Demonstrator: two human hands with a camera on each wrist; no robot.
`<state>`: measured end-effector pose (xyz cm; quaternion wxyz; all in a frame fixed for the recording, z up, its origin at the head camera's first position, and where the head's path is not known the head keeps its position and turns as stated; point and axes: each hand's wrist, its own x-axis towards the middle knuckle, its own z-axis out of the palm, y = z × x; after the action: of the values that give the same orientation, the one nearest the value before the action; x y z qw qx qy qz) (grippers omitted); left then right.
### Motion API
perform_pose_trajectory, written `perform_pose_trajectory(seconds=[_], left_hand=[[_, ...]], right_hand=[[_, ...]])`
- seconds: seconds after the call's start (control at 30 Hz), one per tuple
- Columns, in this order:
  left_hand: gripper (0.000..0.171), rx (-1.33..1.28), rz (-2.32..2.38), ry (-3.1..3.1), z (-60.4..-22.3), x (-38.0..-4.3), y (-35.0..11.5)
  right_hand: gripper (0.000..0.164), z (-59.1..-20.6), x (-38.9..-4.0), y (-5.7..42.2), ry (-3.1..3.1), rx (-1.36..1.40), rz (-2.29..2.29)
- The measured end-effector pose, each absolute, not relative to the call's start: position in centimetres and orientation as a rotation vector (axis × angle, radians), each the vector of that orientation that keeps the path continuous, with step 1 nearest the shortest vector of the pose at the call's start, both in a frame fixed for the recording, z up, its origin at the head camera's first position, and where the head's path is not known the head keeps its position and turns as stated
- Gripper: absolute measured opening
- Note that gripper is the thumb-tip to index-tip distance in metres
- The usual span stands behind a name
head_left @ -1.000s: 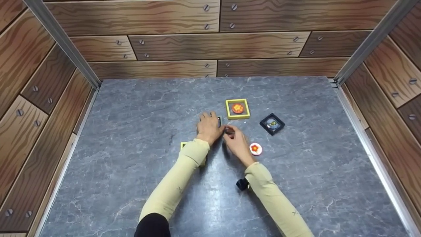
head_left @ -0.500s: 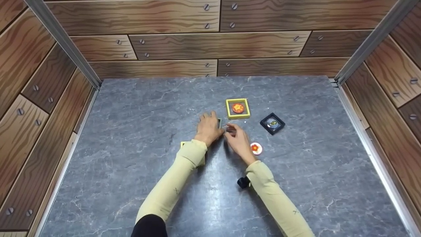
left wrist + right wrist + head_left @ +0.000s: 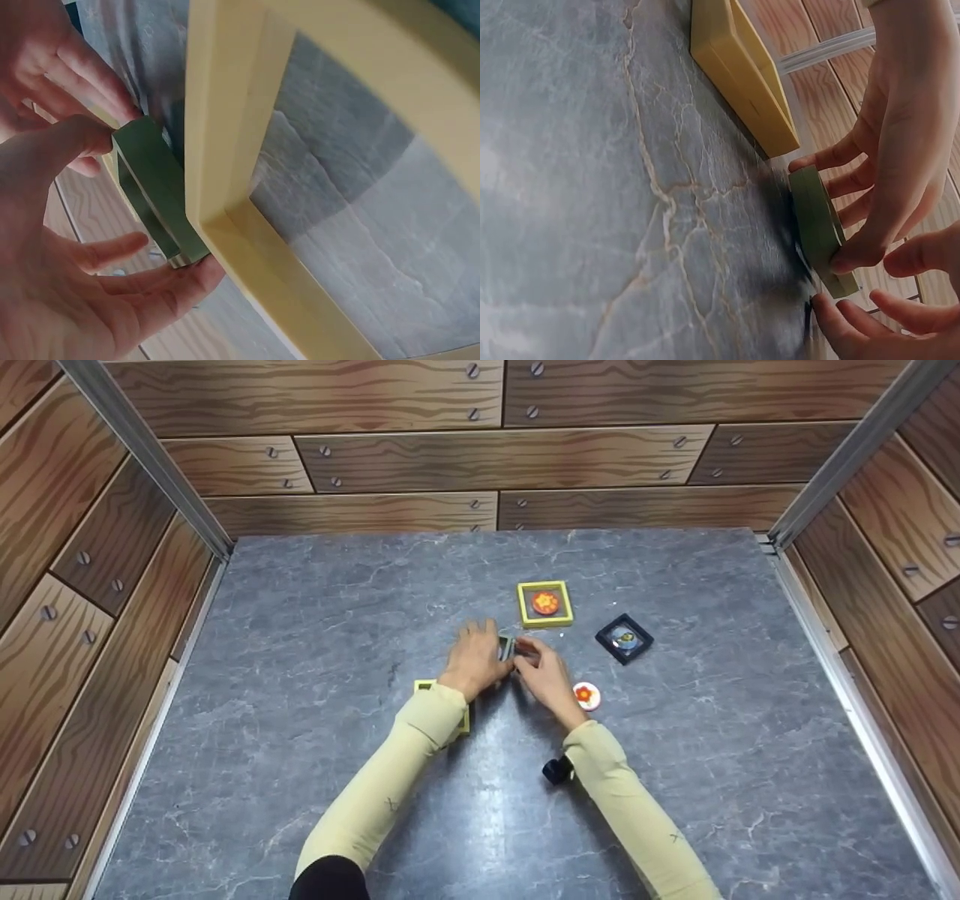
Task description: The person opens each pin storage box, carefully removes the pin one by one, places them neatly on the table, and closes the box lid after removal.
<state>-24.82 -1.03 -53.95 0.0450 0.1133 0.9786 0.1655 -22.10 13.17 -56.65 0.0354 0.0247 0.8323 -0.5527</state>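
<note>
left hand (image 3: 471, 661) pinches green frame (image 3: 163, 187), clearest in wrist views; right hand (image 3: 544, 671): hold unclear.

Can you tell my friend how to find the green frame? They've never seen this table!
On the grey table, look near the middle, where the left hand and right hand are close together. The left hand pinches the green frame. It's the only green one: its neighbours are two yellow frames and a black frame.
</note>
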Motion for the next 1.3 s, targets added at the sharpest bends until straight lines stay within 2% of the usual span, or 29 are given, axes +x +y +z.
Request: perform_pose_trajectory(seconds=[0.3, 0.5, 0.67, 1.3], left_hand=[[0.074, 0.444, 0.586, 2.955, -53.6, -23.8, -1.6], [0.082, 0.506, 0.712, 2.883, -53.7, -23.3, -2.7], [0.09, 0.563, 0.75, 2.842, -53.9, -23.1, -3.5], [0.087, 0.596, 1.02, 2.731, -54.7, -23.0, -5.2]], right_hand=[[0.048, -57.1, -22.4, 13.2, 2.369, 0.062, -1.912], [0.044, -57.0, -22.3, 13.3, 2.082, 0.171, -2.1], [0.041, -57.1, -22.2, 13.5, 1.931, 0.158, -2.166], [0.042, -57.5, -21.9, 13.8, 1.787, 0.159, -2.216]])
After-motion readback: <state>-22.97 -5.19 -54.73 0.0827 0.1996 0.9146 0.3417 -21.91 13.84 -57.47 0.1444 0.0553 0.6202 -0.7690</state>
